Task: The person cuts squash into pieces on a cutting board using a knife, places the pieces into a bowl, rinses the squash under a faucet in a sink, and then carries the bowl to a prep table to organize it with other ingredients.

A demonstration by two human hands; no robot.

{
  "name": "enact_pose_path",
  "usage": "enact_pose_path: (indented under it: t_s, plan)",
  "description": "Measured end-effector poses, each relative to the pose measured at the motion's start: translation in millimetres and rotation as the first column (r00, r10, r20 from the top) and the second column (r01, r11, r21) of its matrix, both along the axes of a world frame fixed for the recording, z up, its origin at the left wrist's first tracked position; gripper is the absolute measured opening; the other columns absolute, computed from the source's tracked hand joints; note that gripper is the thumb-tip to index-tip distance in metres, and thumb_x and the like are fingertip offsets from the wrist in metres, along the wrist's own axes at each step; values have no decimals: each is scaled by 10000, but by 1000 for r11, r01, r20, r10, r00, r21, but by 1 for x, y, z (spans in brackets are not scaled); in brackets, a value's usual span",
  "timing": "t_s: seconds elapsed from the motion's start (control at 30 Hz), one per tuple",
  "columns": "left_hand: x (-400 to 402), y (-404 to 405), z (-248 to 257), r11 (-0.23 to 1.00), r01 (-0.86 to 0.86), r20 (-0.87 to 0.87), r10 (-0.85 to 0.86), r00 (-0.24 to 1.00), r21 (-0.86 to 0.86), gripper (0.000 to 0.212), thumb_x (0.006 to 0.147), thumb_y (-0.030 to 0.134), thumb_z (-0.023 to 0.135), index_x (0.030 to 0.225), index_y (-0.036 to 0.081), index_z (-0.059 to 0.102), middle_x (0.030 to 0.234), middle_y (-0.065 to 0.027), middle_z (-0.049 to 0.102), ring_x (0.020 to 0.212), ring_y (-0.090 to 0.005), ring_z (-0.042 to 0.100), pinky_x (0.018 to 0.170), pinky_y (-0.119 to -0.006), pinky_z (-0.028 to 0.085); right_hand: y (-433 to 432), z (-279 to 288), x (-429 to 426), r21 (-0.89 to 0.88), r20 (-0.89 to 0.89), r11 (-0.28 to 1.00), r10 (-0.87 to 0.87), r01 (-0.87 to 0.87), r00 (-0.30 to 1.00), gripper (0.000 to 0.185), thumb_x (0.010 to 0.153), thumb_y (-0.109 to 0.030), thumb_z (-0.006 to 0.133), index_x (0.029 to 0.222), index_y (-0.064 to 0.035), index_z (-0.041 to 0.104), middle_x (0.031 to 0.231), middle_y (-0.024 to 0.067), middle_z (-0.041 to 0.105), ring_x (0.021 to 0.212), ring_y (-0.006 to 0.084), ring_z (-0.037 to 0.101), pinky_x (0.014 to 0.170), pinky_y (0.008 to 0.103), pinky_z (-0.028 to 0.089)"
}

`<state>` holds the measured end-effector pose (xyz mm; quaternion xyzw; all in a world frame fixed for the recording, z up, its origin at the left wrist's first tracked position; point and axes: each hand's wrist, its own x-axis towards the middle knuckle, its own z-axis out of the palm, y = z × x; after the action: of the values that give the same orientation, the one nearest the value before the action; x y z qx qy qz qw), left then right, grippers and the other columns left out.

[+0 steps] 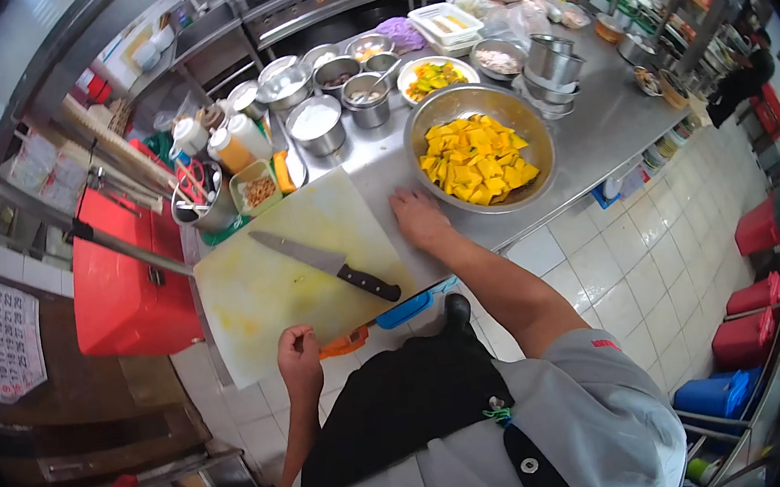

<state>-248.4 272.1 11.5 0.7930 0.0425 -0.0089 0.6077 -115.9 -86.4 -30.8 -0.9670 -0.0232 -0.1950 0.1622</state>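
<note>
My left hand (299, 362) is loosely curled at the front edge of a white, yellow-stained cutting board (301, 282), and nothing shows in its fingers. On the board lies a chef's knife (323, 262), its black handle towards me and its blade pointing to the far left. My right hand (422, 218) rests on the steel worktable (371, 173), fingers slightly apart, between the board and a large steel bowl (543, 154). The hand is close beside the bowl's rim and holds nothing visible. Cut pieces of yellow pumpkin (474, 158), some with green rind, lie heaped in the bowl.
Behind the bowl stand a white bowl of vegetables (435, 78) and stacked steel pots (551, 70). Several steel containers (317, 125), squeeze bottles (230, 150) and a utensil pot (205, 199) line the far left. A red cooler (126, 273) stands left of the board.
</note>
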Motion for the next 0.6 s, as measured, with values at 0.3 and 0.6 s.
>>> enact_pose_path:
  t_s: [0.3, 0.6]
  plan:
    - [103, -155, 28, 922, 201, -237, -288, 928, -332, 384, 1049, 266, 696, 1297, 24, 529, 1047, -72, 630, 831, -145, 644, 712, -300, 557, -76, -22, -127, 54, -36, 996, -73, 75, 997, 98, 896, -115, 614, 968, -81, 671, 1050, 119, 632, 1064, 357, 604, 900, 478, 512]
    - [188, -326, 11, 927, 371, -342, -365, 866, -51, 720, 916, 197, 730, 1500, 29, 343, 1182, -161, 639, 954, -222, 665, 732, -351, 560, -190, -56, -149, 479, 17, 654, -673, 585, 739, 73, 902, -68, 714, 958, -59, 667, 970, 157, 640, 990, 403, 597, 893, 510, 480]
